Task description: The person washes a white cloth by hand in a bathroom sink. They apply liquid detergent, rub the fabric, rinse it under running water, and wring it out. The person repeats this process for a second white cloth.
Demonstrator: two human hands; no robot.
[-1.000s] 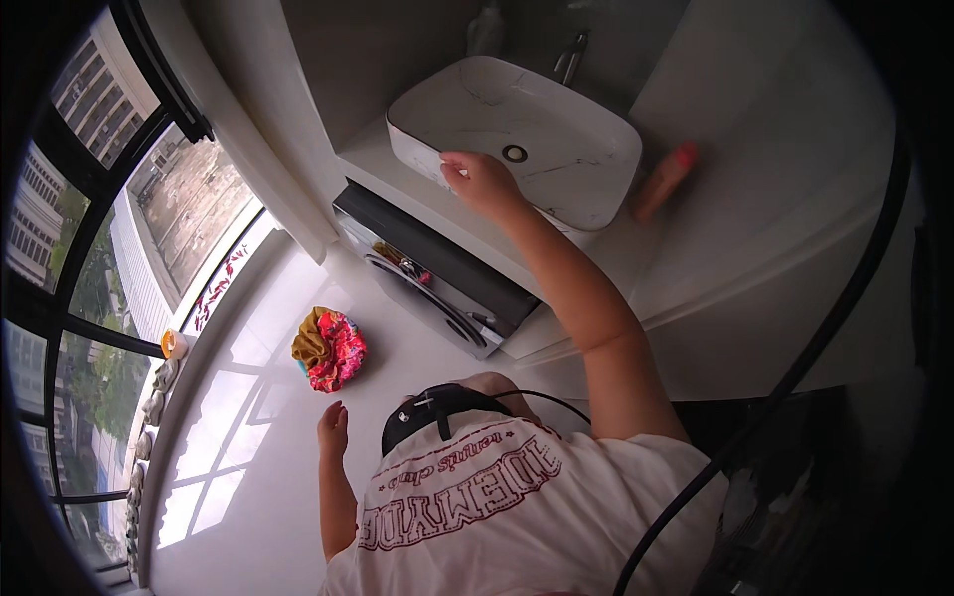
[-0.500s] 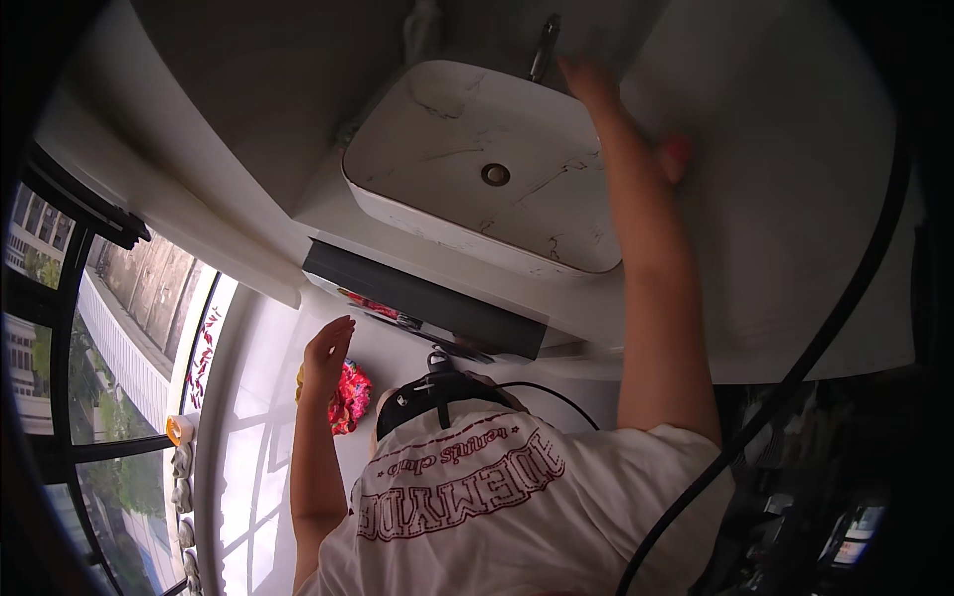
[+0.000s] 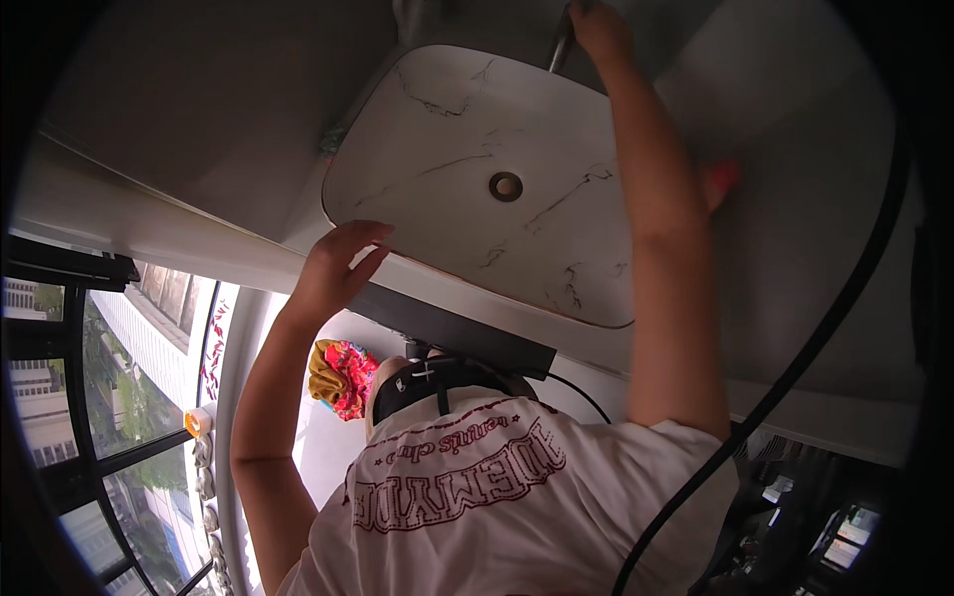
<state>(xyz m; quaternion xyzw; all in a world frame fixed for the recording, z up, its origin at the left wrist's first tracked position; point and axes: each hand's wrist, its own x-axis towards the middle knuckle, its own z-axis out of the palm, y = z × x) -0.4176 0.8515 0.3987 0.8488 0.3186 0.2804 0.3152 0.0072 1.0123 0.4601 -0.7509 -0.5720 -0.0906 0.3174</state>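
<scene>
My right hand (image 3: 603,36) reaches across to the far side of a white marbled washbasin (image 3: 437,169). Its fingers are closed on the top of the metal faucet (image 3: 561,50), partly cut off by the upper edge. Over the basin's near left rim hovers my left hand (image 3: 343,260), open and holding nothing, its fingertips pointing right. A round drain (image 3: 506,187) sits in the middle of the basin; no water shows there.
A red object (image 3: 722,181) stands on the counter, half hidden behind my right forearm. Beneath the counter is a dark panel (image 3: 467,333). Bunched red and yellow cloth (image 3: 343,377) lies low on the left, near the window (image 3: 129,387). A black cable (image 3: 795,372) crosses the right side.
My left hand has risen from beside the cloth to the basin's near rim. My right hand has gone from beside the faucet onto its top. The view has shifted closer over the basin.
</scene>
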